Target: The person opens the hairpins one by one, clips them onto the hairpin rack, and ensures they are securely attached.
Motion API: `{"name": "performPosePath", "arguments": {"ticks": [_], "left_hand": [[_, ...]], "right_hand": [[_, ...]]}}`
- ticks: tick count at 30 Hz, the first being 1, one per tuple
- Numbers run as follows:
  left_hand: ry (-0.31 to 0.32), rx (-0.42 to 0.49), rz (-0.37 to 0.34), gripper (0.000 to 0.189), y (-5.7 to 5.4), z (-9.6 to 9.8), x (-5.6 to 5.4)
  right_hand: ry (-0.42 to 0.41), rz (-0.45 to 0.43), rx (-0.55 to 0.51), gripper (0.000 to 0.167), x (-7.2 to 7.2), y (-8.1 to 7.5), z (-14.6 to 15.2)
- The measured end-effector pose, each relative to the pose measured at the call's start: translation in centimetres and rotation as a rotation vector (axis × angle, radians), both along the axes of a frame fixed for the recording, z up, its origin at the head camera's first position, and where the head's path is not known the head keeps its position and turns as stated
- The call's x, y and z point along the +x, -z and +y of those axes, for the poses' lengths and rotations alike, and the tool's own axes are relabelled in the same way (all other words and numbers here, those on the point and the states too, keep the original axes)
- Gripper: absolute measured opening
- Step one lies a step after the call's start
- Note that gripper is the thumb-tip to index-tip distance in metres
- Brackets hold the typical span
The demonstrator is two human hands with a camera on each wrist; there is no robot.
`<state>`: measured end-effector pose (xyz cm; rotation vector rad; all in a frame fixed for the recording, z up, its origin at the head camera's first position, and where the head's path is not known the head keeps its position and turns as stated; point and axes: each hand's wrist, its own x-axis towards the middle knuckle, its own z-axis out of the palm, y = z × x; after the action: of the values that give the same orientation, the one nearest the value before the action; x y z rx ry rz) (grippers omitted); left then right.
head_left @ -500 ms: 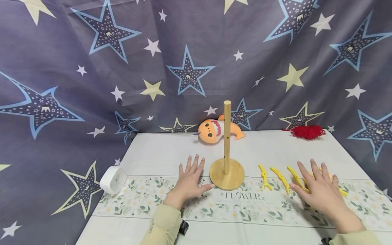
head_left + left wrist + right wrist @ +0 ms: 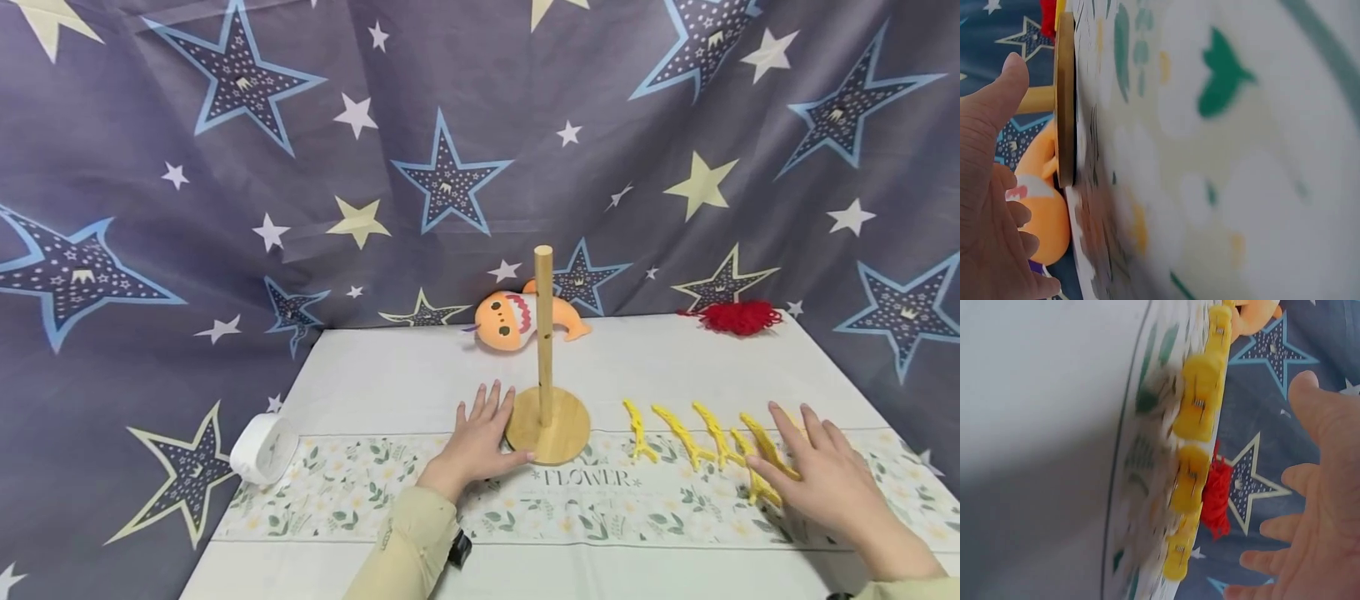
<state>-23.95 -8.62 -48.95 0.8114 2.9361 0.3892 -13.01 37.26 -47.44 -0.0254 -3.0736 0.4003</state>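
A wooden stand with an upright pole [image 2: 545, 333] and a round base [image 2: 570, 429] stands mid-table. My left hand [image 2: 476, 442] is at the left rim of this base, fingers spread and holding nothing; its thumb reaches along the base's near edge. In the left wrist view, the thumb [image 2: 1007, 87] overlaps the pole. To the right lies a row of several yellow branch-shaped pieces [image 2: 678, 433], forked at their near ends. Above the rightmost ones hovers my right hand [image 2: 836, 483], fingers apart and partly hiding them. The right wrist view shows yellow ends [image 2: 1194, 478] beside that empty hand.
An orange shark plush [image 2: 498, 321] lies behind the pole. Red yarn [image 2: 741, 318] sits at the back right, and a white clock [image 2: 262, 450] at the left edge. A floral runner [image 2: 330, 492] crosses the white table; a starry curtain [image 2: 510, 75] hangs behind.
My left hand has moved right, up to the round base. My right hand has shifted right, uncovering more of the yellow pieces. The head view has turned slightly.
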Motion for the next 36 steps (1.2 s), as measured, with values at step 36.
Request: {"name": "performPosePath", "arguments": {"ticks": [36], "left_hand": [[-0.018, 0.014, -0.166, 0.115, 0.5, 1.7, -0.8]], "right_hand": [[0.348, -0.282, -0.028, 0.068, -0.9, 0.4, 3.7]]}}
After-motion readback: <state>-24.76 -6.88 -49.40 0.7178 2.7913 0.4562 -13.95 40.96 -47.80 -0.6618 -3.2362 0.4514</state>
